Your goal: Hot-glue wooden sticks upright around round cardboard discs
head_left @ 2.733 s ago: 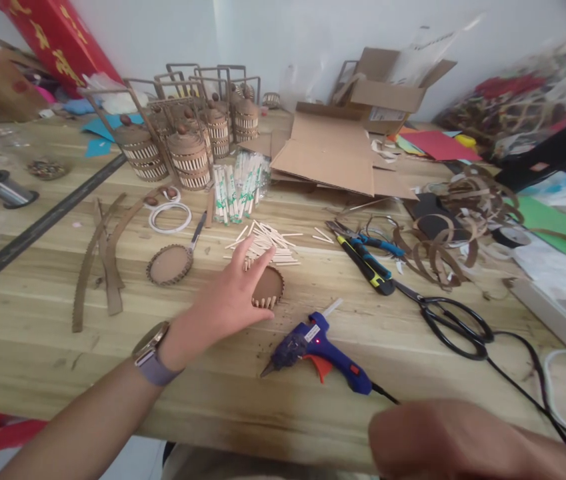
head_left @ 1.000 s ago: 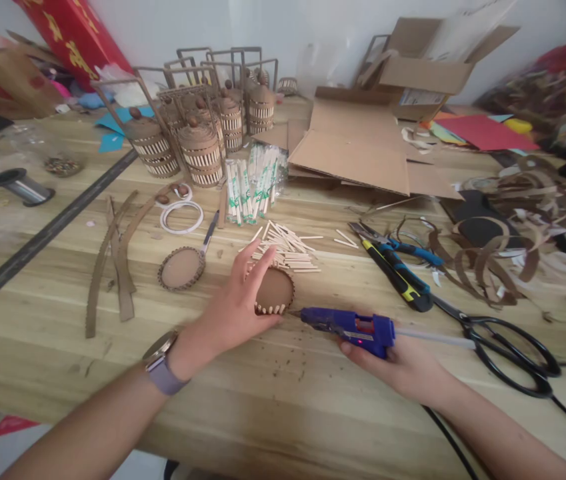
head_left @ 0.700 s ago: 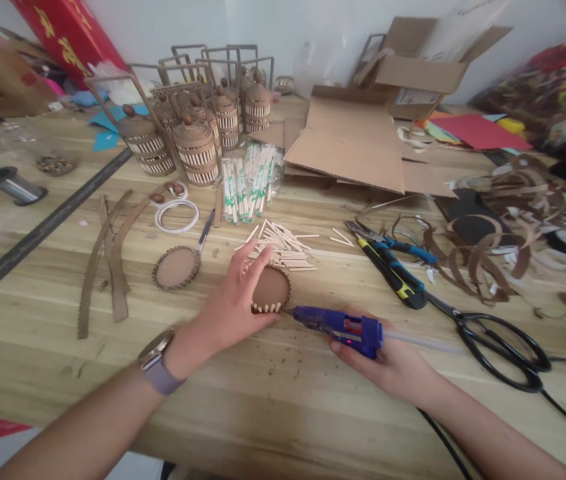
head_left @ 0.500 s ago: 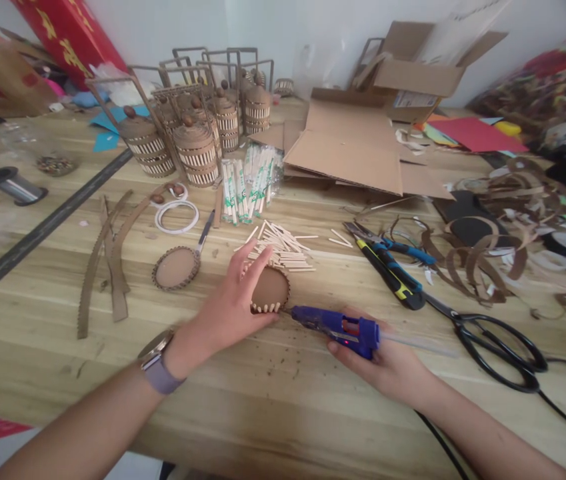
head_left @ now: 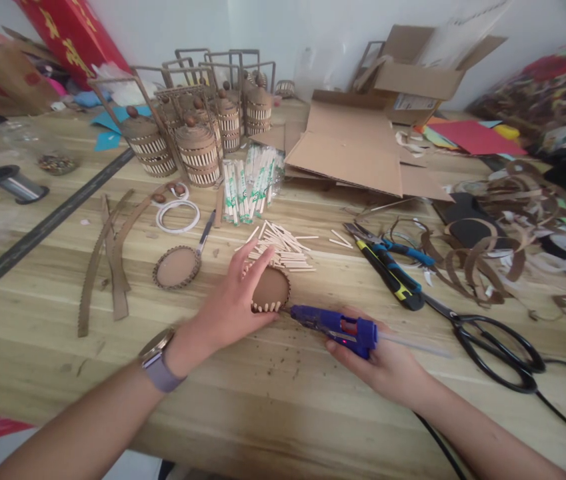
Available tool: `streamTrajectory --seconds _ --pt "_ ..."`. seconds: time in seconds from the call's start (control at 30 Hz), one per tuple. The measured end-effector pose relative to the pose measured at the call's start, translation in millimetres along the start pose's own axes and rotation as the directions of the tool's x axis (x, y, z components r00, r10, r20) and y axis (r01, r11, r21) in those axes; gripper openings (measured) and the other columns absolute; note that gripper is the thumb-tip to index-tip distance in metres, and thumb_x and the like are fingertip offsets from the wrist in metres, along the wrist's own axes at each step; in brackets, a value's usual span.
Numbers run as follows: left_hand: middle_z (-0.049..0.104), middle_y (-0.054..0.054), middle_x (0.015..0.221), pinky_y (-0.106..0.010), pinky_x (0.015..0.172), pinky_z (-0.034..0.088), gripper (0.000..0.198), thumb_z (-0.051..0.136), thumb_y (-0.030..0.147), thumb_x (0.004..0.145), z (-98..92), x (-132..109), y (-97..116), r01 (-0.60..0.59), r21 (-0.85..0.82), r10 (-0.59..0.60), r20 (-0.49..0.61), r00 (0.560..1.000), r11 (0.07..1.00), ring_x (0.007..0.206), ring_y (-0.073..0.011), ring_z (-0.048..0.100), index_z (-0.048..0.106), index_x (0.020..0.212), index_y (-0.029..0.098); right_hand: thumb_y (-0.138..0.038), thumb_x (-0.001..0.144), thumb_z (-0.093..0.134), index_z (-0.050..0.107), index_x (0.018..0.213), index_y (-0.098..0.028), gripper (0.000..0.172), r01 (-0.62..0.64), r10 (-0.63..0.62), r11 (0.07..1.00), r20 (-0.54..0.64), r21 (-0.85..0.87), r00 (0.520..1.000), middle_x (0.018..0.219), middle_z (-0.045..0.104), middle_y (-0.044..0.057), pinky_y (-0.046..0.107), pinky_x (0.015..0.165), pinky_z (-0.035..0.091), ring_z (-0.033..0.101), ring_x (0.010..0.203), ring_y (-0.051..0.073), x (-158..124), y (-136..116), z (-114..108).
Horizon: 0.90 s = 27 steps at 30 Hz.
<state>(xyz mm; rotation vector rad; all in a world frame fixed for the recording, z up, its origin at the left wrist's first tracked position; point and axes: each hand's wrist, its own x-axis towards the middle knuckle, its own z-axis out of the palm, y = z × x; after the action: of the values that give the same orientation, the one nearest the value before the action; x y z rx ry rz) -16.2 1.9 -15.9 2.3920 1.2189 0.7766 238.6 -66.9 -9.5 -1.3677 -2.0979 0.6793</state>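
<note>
While the right hand (head_left: 393, 365) is gripping the glue gun (head_left: 330, 325), nozzle (head_left: 285, 309) near the rim (head_left: 289, 292), the left hand (head_left: 227, 300) is spanning the cardboard dish (head_left: 273, 285) on the table (head_left: 247, 407), fingers spread, pressure cannot be told; dish probably being light, stiffish, its pegs (head_left: 267, 307) fragile, the outer rim is likely offering the safest hold

Glue gun (head_left: 333, 325) smooth plastic; round base (head_left: 271, 288) matt cardboard; table (head_left: 243, 413) wood.
</note>
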Motion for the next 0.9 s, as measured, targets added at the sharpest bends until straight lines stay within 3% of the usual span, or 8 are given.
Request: streamTrajectory --seconds 0.2,0.47,0.9 --pt "0.021 -0.014 0.156 -0.058 0.112 0.037 0.116 0.085 0.023 0.066 -0.5 0.4 0.0 0.007 0.004 -0.007 0.008 1.0 1.0 0.143 -0.0397 0.03 0.009 0.152 0.036 -0.034 0.088 0.056 0.062 0.083 -0.02 0.015 0.02 -0.021 0.999 -0.024 -0.026 0.999 0.079 0.068 0.006 0.035 0.071 0.057 0.067 0.075 0.023 0.0 0.6 -0.2" --pt "0.021 -0.013 0.156 -0.058 0.113 0.036 0.116 0.085 0.024 0.066 -1.6 1.3 1.0 0.017 0.012 -0.017 0.017 1.0 1.0 0.144 -0.0391 0.028 0.01 0.153 0.037 -0.035 0.088 0.054 0.063 0.083 -0.02 0.018 -0.015 0.016 1.0 0.042 -0.02 0.999 0.078 0.067 0.007 0.036 0.071 0.056 0.065 0.075 0.023 1.4 -1.9 -2.9" --pt "0.023 -0.014 0.155 -0.056 0.111 0.039 0.11 0.083 0.023 0.067 -2.4 1.4 1.5 0.035 -0.007 -0.035 0.026 0.999 0.999 0.14 -0.0383 0.035 0.016 0.153 0.034 -0.038 0.088 0.054 0.063 0.084 -0.021 0.02 -0.022 0.023 0.998 0.005 -0.063 1.0 0.08 0.068 0.008 0.037 0.072 0.058 0.067 0.076 0.024 -1.0 -0.4 -0.3"
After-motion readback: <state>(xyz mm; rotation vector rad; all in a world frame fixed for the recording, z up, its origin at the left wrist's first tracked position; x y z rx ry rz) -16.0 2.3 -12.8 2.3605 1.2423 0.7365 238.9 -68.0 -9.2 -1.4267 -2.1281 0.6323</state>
